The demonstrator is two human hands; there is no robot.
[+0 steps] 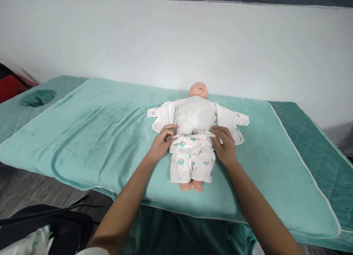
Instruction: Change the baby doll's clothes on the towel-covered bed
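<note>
A baby doll [198, 89] lies on its back with its head toward the wall and its bare feet toward me. White printed pants [193, 161] cover its legs, and their waist edge is bunched near the hips. My left hand [162, 142] has its fingers closed on the left side of that waist edge. On the opposite side, my right hand [225, 144] grips the waist edge with bent fingers. A white jacket [169, 113] lies spread open under the doll, sleeves out to both sides. The doll's pale cloth torso [195, 113] shows between the jacket's halves.
A light green blanket [110, 137] covers most of the padded bed [311, 141], which has a face hole [38, 97] at the left. The white wall [176, 45] rises behind it. A black bag [66, 225] with printed cloth sits low at the left.
</note>
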